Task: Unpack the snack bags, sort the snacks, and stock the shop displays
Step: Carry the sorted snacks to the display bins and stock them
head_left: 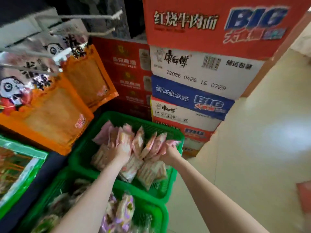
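Note:
Both my hands reach into the far green basket [173, 133], which holds several small pink-and-clear snack packets [139, 142] standing on edge, with more lying flat underneath. My left hand [121, 148] lies spread against the packets on the left side of the row. My right hand [168, 152] grips the packets at the right end, fingers curled round them. A nearer green basket [156, 214] below holds purple-and-white snack packets [122, 211]. The frame is blurred.
Orange snack bags [50, 113] with a cartoon face hang from wire hooks [94, 16] at the left. A green-edged bag [20, 167] hangs lower left. Stacked noodle cartons [202, 69] and red cartons [127, 64] stand behind the baskets. Pale floor [252, 148] stretches right.

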